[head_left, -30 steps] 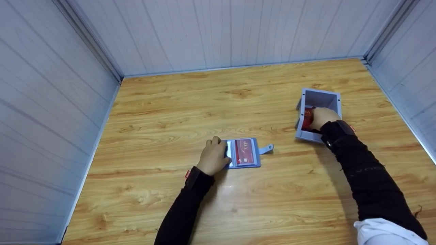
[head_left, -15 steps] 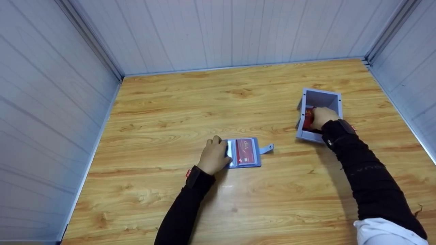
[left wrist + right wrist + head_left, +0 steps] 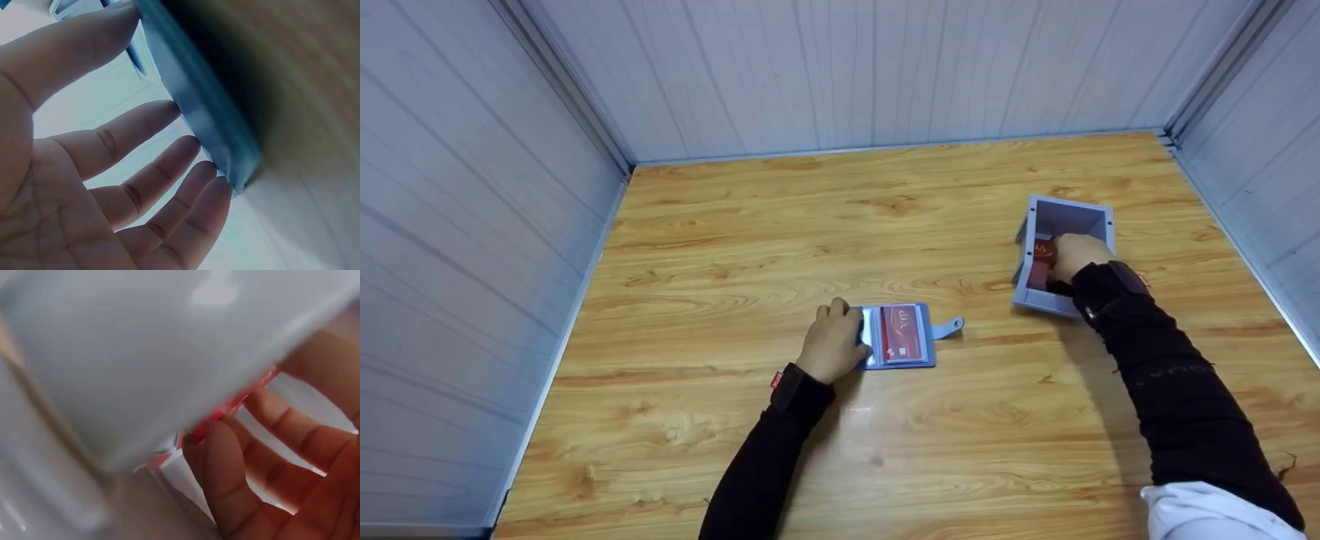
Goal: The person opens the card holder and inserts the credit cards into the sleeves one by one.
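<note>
A small blue card holder [image 3: 928, 337] lies spread out on the table, its snap strap pointing right and a red VIP card [image 3: 900, 334] in its clear sleeve. My left hand [image 3: 831, 345] grips the holder's left part; in the left wrist view thumb and fingertips meet its blue edge [image 3: 194, 107]. Inside a grey box [image 3: 1046, 301] at the right is my right hand [image 3: 1078, 257], fingers curled on a red card [image 3: 1043, 250]. In the right wrist view, a blurred box wall [image 3: 140, 365] hides much of that card [image 3: 239, 400].
The wooden table [image 3: 735, 247] carries both things. Pale panel walls rise at the back [image 3: 840, 75], the left [image 3: 465, 262] and the right [image 3: 1282, 187]. The grey box has raised sides around my right hand.
My right hand has shifted slightly within the box, and the red card by its fingers has tilted, with more reddish surface showing below it. My left hand and the card holder stay in place.
</note>
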Demonstrator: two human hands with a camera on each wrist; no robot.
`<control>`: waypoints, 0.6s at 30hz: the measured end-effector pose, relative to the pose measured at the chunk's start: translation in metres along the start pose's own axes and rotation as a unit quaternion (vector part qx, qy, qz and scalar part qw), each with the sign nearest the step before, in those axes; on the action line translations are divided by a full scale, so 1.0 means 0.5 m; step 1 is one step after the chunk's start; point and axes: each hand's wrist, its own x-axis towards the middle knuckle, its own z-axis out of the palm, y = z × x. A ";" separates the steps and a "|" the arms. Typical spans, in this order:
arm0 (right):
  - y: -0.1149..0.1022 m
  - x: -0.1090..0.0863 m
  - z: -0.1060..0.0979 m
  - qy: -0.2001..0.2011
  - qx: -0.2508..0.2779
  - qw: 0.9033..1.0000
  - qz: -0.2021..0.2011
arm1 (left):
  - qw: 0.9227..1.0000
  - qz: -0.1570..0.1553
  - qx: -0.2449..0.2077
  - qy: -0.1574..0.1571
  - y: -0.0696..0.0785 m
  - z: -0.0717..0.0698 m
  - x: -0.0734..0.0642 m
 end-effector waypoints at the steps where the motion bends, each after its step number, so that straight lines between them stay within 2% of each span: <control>1: 0.000 0.000 -0.002 0.005 -0.002 1.000 0.000 | 1.000 0.000 0.000 -0.001 0.000 0.000 0.000; 7: 0.004 -0.001 -0.016 0.034 -0.012 0.999 -0.009 | 1.000 -0.003 0.004 0.000 -0.001 0.002 0.002; 18: 0.009 -0.028 -0.066 -0.010 0.026 0.999 -0.022 | 1.000 -0.001 0.003 0.000 -0.001 0.000 0.000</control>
